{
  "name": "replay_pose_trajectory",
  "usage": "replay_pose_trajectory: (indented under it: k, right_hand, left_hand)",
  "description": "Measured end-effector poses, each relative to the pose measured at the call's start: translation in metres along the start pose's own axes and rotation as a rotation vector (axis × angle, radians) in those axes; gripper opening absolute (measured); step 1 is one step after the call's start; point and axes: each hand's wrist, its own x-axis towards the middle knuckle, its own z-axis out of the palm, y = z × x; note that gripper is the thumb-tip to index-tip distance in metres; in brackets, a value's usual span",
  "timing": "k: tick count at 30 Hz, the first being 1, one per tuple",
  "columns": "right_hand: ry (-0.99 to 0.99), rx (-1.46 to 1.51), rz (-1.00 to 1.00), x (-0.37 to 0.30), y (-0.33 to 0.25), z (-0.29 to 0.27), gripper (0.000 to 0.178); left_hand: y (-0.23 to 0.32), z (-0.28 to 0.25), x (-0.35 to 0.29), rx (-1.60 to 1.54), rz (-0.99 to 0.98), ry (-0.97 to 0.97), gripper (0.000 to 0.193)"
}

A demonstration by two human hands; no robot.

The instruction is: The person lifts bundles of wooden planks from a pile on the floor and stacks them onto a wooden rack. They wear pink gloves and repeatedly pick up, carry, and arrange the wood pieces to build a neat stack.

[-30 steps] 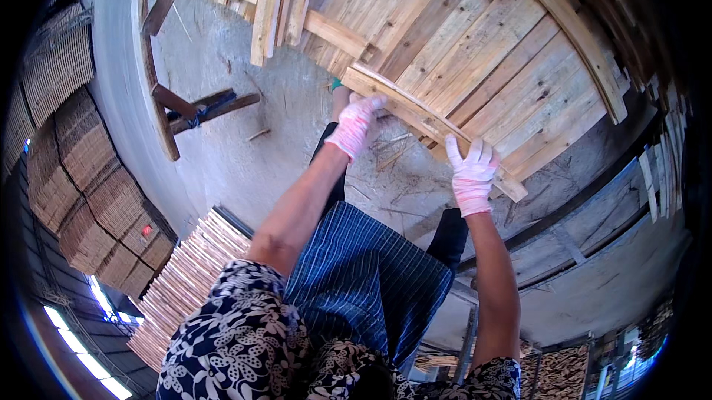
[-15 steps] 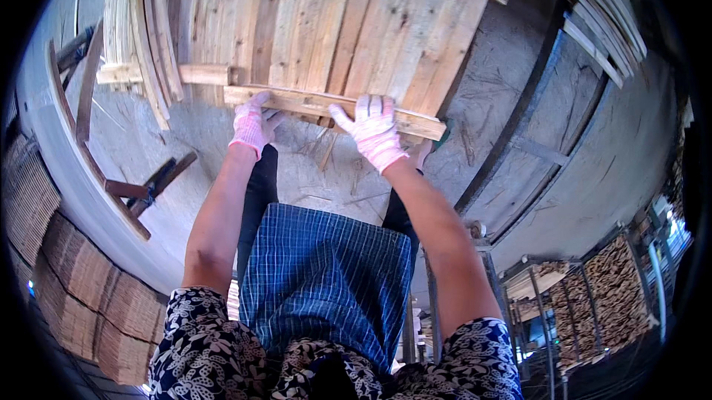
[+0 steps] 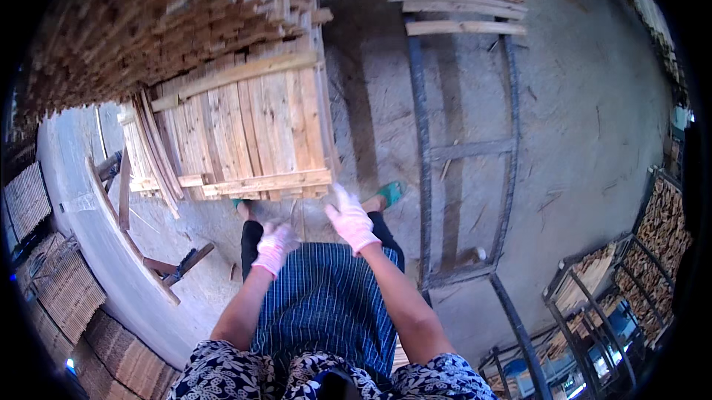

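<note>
My right hand [image 3: 350, 216], in a white and pink glove, is held with its fingers stretched out, just off the right end of a wooden slat [image 3: 267, 183]. That slat lies crosswise along the near edge of a layer of planks [image 3: 245, 126] laid side by side. Lower and to the left, my left hand [image 3: 276, 246], gloved the same way and somewhat blurred, hovers in front of the checked blue apron [image 3: 319, 296]. Its fingers look loosely apart and it holds nothing.
A tall stack of wood [image 3: 170, 37] rises beyond the planks. Bent thin strips [image 3: 157, 144] lean at their left. On the right, a long dark metal frame [image 3: 467, 151] carries loose strips [image 3: 463, 0] at its far end. A wooden frame [image 3: 130, 233] stands left on the concrete floor.
Both hands have come off the slat and moved back toward my body. The view has swung right, bringing the whole metal frame and the tall stack into sight.
</note>
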Motion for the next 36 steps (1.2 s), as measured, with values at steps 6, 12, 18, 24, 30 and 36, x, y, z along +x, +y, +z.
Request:
replay_pose_trajectory:
  k: [6, 12, 18, 24, 30, 36]
  right_hand:
    - [0.190, 0.231, 0.215, -0.048, 0.086, -0.126, 0.059]
    - [0.334, 0.567, 0.439, -0.044, 0.125, -0.187, 0.055]
    - [0.446, 0.645, 0.488, 0.018, 0.159, -0.193, 0.054]
    - [0.534, 0.855, 0.487, 0.139, 0.151, -0.220, 0.059]
    - [0.471, 1.631, 0.505, 0.238, 0.065, -0.301, 0.055]
    - [0.558, 1.926, 0.629, 0.392, 0.143, -0.321, 0.046]
  left_hand:
    - [-0.009, 0.199, -0.065, 0.476, -0.035, -0.284, 0.035]
    - [0.024, 0.291, -0.062, 0.550, 0.083, -0.568, 0.043]
    - [0.169, 0.383, -0.013, 1.007, 0.428, -0.470, 0.050]
    - [0.308, 0.514, 0.090, 1.464, 0.716, -0.480, 0.056]
    - [0.424, 0.617, 0.231, 1.550, 1.272, -0.419, 0.048]
    - [0.490, 0.688, 0.340, 1.893, 1.551, -0.359, 0.044]
